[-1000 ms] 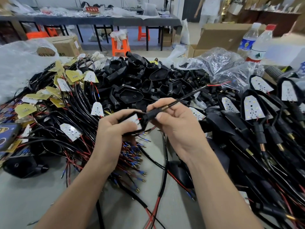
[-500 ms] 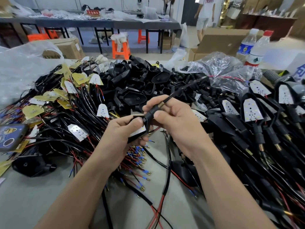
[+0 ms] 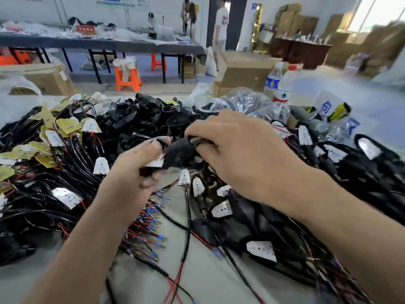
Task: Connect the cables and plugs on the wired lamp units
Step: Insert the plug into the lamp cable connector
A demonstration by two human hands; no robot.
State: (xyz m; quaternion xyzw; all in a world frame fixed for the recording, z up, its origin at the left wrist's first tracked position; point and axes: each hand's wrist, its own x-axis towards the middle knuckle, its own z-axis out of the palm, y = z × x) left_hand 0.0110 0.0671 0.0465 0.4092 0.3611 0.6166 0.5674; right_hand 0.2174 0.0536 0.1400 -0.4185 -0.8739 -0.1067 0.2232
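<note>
While the left hand (image 3: 133, 174) gripped the lamp unit (image 3: 177, 155) at frame centre, above the tabletop (image 3: 208, 286), the right hand (image 3: 243, 156) pinched the brass-tipped stem (image 3: 194, 140) at its upper end. Motion blur hid whether the plug was seated. A sound joint probably required the stem held in line with the housing and pushed straight, with the loose cables (image 3: 187, 216) below left slack.

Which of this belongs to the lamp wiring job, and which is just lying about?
Job: lamp unit held by left hand; its threaded stem in right hand; wired LED boards; black housings.
Lying about: water bottles; orange stool; cardboard box; plastic bags.
</note>
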